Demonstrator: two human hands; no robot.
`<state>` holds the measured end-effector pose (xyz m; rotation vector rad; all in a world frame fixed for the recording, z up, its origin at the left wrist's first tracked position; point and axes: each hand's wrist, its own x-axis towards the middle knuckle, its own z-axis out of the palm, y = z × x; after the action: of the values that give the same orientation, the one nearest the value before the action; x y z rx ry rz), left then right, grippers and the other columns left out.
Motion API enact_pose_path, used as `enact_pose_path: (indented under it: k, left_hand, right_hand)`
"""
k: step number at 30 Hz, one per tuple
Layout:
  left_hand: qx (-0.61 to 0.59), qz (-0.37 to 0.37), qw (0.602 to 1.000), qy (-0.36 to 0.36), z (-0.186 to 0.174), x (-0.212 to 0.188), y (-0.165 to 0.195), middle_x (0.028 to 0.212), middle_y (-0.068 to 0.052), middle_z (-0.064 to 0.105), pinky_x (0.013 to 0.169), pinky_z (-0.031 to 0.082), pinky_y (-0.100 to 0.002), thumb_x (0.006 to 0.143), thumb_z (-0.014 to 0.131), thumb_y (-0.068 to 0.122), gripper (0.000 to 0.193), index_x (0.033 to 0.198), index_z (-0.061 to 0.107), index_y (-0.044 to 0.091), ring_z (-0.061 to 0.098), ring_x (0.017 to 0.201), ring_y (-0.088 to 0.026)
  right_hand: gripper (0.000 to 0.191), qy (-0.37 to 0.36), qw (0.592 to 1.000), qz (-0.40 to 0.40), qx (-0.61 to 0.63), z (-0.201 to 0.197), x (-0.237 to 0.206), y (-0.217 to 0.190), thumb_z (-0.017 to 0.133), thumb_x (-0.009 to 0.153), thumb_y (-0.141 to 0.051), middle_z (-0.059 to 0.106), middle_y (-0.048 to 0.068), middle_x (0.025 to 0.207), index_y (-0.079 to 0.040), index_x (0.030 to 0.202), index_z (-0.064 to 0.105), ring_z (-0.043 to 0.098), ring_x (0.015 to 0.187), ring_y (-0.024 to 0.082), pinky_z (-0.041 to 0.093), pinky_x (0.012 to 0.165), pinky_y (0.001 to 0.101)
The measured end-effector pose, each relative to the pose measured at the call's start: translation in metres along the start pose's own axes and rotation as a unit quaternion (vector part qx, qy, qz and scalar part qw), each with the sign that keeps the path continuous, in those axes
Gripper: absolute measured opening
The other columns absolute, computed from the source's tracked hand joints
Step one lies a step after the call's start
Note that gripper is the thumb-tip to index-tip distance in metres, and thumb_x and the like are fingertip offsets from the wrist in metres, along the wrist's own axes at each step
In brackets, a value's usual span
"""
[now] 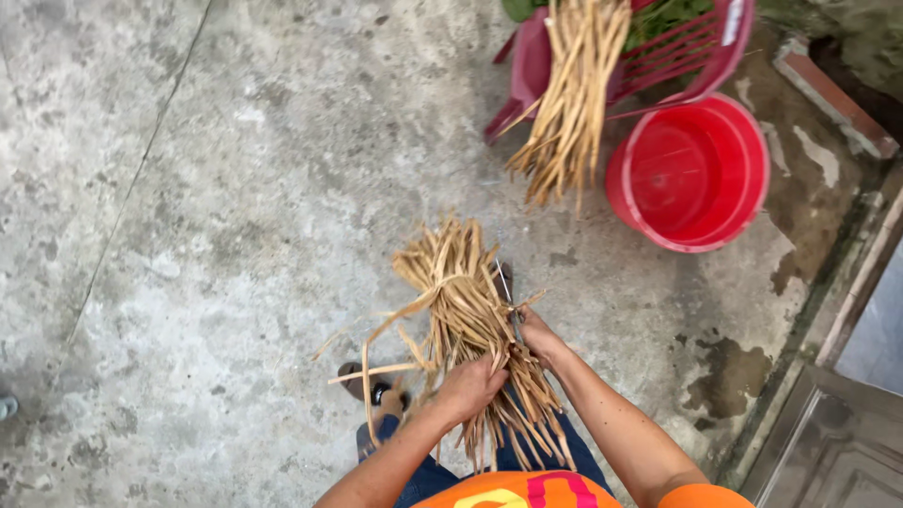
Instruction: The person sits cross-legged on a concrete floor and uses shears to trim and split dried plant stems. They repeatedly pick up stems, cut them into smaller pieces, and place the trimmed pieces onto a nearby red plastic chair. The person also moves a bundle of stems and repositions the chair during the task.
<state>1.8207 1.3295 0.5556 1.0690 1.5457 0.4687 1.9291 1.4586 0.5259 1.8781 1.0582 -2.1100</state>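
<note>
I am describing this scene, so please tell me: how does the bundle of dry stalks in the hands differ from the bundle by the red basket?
The held bundle is tied with a strip and gripped by the left hand; the far bundle leans on the red basket, untouched. The held bundle fans out; the far bundle hangs straighter. Both are tan, dry stalks.

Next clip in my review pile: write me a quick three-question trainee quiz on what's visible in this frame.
1. True or false: the left hand grips the tied bundle of dry strips.
2. What stands on the concrete floor right of the second bundle? A) a red bucket B) a blue crate C) a metal pot
3. What is the right hand holding against the tied bundle?

Key
1. True; it is closed around the strips below the tie.
2. A, the red bucket, beside a red basket of greens.
3. A thin blade-like tool; its exact kind is unclear.
</note>
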Motion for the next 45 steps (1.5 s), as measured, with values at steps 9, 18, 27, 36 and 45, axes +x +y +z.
enact_pose_path:
  k: [9, 18, 27, 36, 45]
  left_hand:
    - [-0.019, -0.04, 0.993, -0.109, 0.016, 0.08, 0.169, 0.113, -0.023, 0.069, 0.098, 0.049, -0.047, 0.09, 0.055, 0.064, 0.069, 0.123, 0.067, 0.004, 0.065, 0.112, -0.039]
    - [-0.131, 0.009, 0.978, 0.165, -0.055, 0.101, 0.226, 0.123, -0.012, 0.071, 0.087, 0.058, -0.033, 0.089, 0.068, 0.043, 0.049, 0.128, 0.068, 0.014, 0.072, 0.101, -0.024]
    - [-0.354, -0.107, 0.911, 0.182, -0.177, 0.21, 0.2, 0.158, -0.021, 0.031, 0.113, 0.036, -0.051, 0.081, 0.071, 0.063, 0.108, 0.159, 0.016, 0.013, 0.032, 0.146, -0.037]
    - [-0.717, -0.053, 0.692, -0.066, -0.313, 0.312, 0.222, 0.121, -0.018, 0.073, 0.09, 0.064, -0.044, 0.08, 0.08, 0.047, 0.08, 0.14, 0.056, -0.001, 0.075, 0.102, -0.028]
    - [-0.539, 0.12, 0.827, 0.104, -0.47, 0.385, 0.289, 0.122, -0.013, 0.068, 0.089, 0.061, -0.039, 0.083, 0.078, 0.014, 0.069, 0.143, 0.045, 0.006, 0.07, 0.104, -0.023]
  right_hand:
    - [0.056, -0.053, 0.992, -0.118, -0.002, -0.178, -0.029, -0.087, 0.072, 0.078, -0.002, 0.07, 0.012, 0.112, -0.004, 0.132, 0.058, 0.067, 0.095, 0.021, 0.057, 0.082, 0.0343]
    - [0.045, 0.02, 0.996, -0.088, -0.007, -0.261, -0.047, -0.178, 0.058, 0.095, -0.021, 0.069, 0.014, 0.096, -0.009, 0.137, 0.052, 0.065, 0.083, 0.028, 0.055, 0.067, 0.0387]
    - [0.04, -0.055, 0.944, -0.308, 0.102, -0.24, -0.02, -0.28, 0.071, 0.092, -0.004, 0.059, 0.0, 0.1, -0.006, 0.129, 0.055, 0.051, 0.088, 0.011, 0.046, 0.073, 0.0244]
    - [0.061, -0.025, 0.896, -0.443, 0.005, -0.164, 0.034, -0.415, 0.059, 0.072, 0.016, 0.058, -0.004, 0.105, -0.011, 0.126, 0.05, 0.054, 0.098, 0.006, 0.045, 0.084, 0.0195]
    - [0.033, 0.059, 0.865, -0.49, 0.087, -0.142, 0.083, -0.53, 0.054, 0.101, 0.001, 0.062, -0.002, 0.107, -0.012, 0.131, 0.052, 0.058, 0.092, 0.007, 0.05, 0.078, 0.0226]
